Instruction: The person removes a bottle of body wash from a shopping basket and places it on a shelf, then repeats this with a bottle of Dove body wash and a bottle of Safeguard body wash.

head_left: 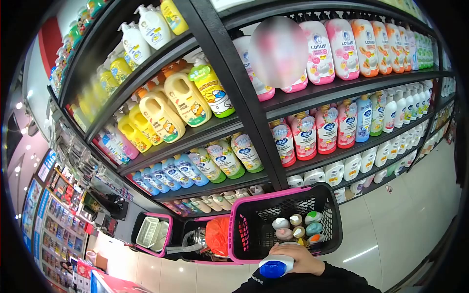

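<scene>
My right hand (303, 258) reaches in from the lower right in a black sleeve, its fingers wrapped round a white bottle (289, 259) with a blue end (273, 268) towards the camera. Bottle and hand are over the near edge of a black basket with a pink rim (232, 224). Several bottles stand inside the basket, among them a teal-topped one (313, 228), a green-topped one (313, 215) and an orange-topped one (316, 238). Part of a black left sleeve (254, 282) shows at the bottom; my left hand is hidden.
Ahead rise black shelves (288, 171) with rows of pump bottles, including red ones (326, 129) and yellow jugs (188, 97). Left of the large basket are a red bag (218, 236) in another basket and a smaller pink-rimmed basket (170, 234). Tiled floor (391, 219) lies right.
</scene>
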`<state>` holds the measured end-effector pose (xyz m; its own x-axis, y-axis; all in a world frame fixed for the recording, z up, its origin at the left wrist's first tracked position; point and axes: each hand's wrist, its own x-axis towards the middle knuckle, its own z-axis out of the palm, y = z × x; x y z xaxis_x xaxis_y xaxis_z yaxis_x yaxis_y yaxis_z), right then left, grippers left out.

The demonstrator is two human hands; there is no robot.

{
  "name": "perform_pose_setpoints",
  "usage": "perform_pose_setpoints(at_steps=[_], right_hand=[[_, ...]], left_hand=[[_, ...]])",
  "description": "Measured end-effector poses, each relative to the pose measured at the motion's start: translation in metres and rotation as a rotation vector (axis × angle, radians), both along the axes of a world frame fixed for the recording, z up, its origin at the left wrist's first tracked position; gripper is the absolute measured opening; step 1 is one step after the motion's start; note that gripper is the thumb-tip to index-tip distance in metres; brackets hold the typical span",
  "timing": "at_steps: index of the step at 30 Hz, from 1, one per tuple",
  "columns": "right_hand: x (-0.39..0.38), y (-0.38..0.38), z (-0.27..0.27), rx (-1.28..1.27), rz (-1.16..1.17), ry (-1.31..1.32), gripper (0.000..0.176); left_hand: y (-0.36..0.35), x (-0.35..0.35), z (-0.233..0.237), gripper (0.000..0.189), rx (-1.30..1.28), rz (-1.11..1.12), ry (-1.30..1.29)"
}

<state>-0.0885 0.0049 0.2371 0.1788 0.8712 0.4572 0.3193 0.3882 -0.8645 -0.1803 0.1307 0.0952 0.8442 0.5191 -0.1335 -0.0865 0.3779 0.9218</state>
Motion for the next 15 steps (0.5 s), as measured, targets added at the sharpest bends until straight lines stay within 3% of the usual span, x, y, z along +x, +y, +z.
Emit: perform_pose_setpoints(at_steps=[5, 7, 8, 9, 10, 11, 12, 15], right_hand=[[-0.047, 0.002, 0.014, -0.085, -0.067, 0.157, 0.054], [-0.069, 0.001, 0.003, -0.156, -0.135, 0.475, 0.049], [-0.078, -0.002, 0.012, -0.172, -0.154, 0.512, 0.045], [-0.085, -0.005, 0.015, -0.171, -0.175, 0.500, 0.045], [-0.093, -0.008, 0.014, -0.199, -0.218, 0.520, 0.044], [-0.099, -0.012, 0.015, -0.226, -0.264, 0.542, 0.044], [-0.104, -0.015, 0.019, -0.223, -0.274, 0.548, 0.044], [-0.115, -0.029, 0.015, -0.270, -0.365, 0.499, 0.046]], left_hand=[[-0.007, -0.029, 0.018, 0.035, -0.006, -0.106, 0.098], [0.004, -0.025, 0.051, 0.036, -0.014, -0.164, 0.132], [0.014, -0.107, 0.008, 0.036, -0.017, -0.196, 0.148], [0.014, -0.104, 0.017, 0.037, -0.020, -0.229, 0.166], [0.020, -0.110, 0.037, 0.038, -0.048, -0.394, 0.161], [0.024, -0.116, 0.039, 0.041, -0.252, -0.432, 0.101], [0.021, -0.116, 0.040, 0.041, -0.259, -0.455, 0.096], [0.006, -0.120, 0.050, 0.045, -0.017, -0.608, 0.015]])
